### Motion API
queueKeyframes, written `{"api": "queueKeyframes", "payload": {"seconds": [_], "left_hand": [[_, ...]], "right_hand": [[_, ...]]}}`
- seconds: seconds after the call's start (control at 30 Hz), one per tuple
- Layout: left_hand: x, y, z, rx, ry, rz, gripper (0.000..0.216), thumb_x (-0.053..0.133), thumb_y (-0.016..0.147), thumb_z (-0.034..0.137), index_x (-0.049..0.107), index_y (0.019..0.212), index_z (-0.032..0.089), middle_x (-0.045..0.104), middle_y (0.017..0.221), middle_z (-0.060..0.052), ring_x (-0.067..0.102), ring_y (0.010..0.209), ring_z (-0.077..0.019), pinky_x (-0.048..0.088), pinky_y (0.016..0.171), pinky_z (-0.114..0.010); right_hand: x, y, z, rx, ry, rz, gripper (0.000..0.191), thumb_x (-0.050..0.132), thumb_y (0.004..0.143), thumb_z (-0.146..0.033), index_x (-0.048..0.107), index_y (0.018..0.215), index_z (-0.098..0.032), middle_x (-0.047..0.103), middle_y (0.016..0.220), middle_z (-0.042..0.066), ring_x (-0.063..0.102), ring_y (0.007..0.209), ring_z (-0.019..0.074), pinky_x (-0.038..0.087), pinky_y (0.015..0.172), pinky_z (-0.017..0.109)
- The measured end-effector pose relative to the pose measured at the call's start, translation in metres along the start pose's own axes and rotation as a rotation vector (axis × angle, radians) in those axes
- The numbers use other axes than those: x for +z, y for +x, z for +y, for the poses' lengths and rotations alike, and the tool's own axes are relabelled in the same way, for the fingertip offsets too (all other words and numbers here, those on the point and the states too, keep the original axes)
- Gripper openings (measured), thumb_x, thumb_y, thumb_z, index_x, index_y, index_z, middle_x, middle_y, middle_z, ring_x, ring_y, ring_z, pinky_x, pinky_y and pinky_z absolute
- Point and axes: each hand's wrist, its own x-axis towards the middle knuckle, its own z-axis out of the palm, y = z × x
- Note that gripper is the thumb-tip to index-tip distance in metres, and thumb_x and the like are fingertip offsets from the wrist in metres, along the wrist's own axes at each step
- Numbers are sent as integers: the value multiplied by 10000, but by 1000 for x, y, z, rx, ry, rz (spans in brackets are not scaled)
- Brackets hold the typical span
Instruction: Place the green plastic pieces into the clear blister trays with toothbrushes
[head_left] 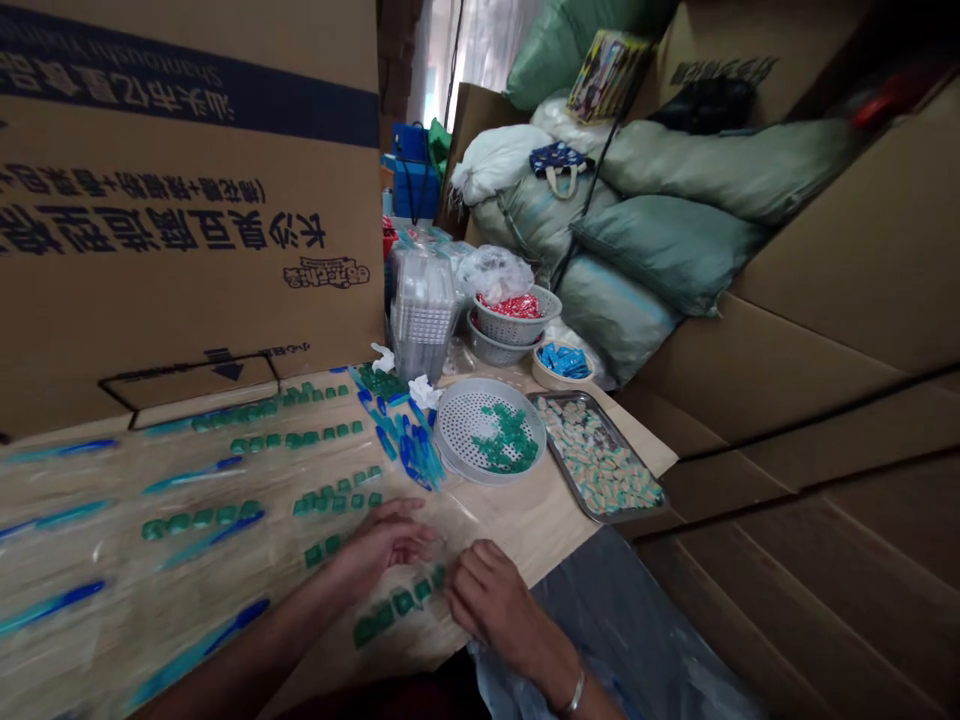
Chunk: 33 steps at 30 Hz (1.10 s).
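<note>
Head view: carton [187, 200] beyond left hand [382, 545]

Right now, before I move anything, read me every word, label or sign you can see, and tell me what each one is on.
Blue band on the cardboard box: "汕头市亿", the rest too blurred.
Large black print on that box: too blurred to read.
Small logo on that box: too small to read.
Black arrow on that box: a sign, no words.
Upper right box: dark print, too blurred.
</note>
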Motion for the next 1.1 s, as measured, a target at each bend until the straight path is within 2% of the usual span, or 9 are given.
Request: {"api": "queueKeyframes", "payload": {"seconds": [0.1, 0.23, 0.33, 0.47, 0.57, 0.7, 0.9, 1.0, 1.1], "left_hand": [[-16, 0, 10, 6, -102, 131, 465, 669, 626, 298, 560, 1051, 144, 717, 772, -41, 659, 636, -175, 462, 626, -272], [-39, -12, 6, 29, -123, 243, 536, 733, 538, 378, 584, 1010, 171, 720, 765, -38, 654, 638, -186, 453, 628, -287], [-48, -22, -2, 2, -120, 257, 501, 728, 542, 394, 598, 977, 184, 724, 762, -32, 654, 654, -197, 449, 633, -295], [-58, -24, -11, -8, -126, 250, 450, 722, 557, 420, 619, 936, 200, 726, 759, -30, 654, 681, -209, 453, 632, -300], [-64, -21, -11, 18, -171, 258, 426, 721, 576, 424, 624, 931, 208, 725, 768, -24, 659, 690, -206, 467, 655, -306], [-61, -19, -4, 37, -284, 236, 445, 739, 570, 389, 603, 950, 200, 722, 780, -21, 660, 686, -177, 473, 668, -282], [-39, -16, 11, 36, -394, 155, 470, 780, 538, 338, 559, 930, 200, 718, 803, -26, 672, 697, -171, 476, 651, -254], [-33, -20, 14, 22, -418, 123, 460, 787, 562, 329, 533, 922, 200, 726, 827, -47, 682, 722, -180, 478, 651, -244], [-34, -26, 15, 41, -450, 117, 468, 793, 567, 309, 516, 926, 193, 730, 818, -60, 683, 703, -177, 479, 640, -237]], "right_hand": [[-14, 24, 38, 157, 167, 48, 166, 421, 912, -207, 573, 848, -199, 604, 792, 30, 543, 757, 155, 417, 702, 260], [-29, 65, 134, 643, -66, 69, 187, 454, 865, -160, 639, 847, -178, 664, 869, 51, 599, 809, 165, 422, 727, 247], [-27, 95, 187, 764, -141, 95, 214, 457, 840, -135, 670, 853, -155, 681, 894, 107, 613, 852, 206, 415, 734, 275], [-15, 121, 212, 860, -165, 110, 192, 527, 733, -61, 675, 841, -119, 687, 831, 137, 624, 843, 220, 407, 727, 275], [-13, 122, 209, 837, -125, 123, 287, 541, 671, -37, 657, 922, -113, 682, 885, 130, 616, 870, 219, 411, 753, 275], [-16, 106, 185, 746, 0, 138, 304, 499, 727, -123, 618, 1007, -117, 650, 994, 109, 594, 882, 199, 437, 776, 279], [-12, 75, 90, 496, 708, 353, 157, 521, 795, -262, 618, 899, -193, 607, 838, 41, 577, 737, 172, 469, 643, 270], [-3, 70, 44, 322, 745, 390, 44, 571, 790, -198, 601, 817, -212, 612, 889, 45, 574, 868, 191, 459, 758, 309], [7, 66, 24, 256, 704, 403, 77, 589, 794, -162, 560, 748, -216, 621, 852, 32, 574, 868, 187, 452, 788, 328]]}}
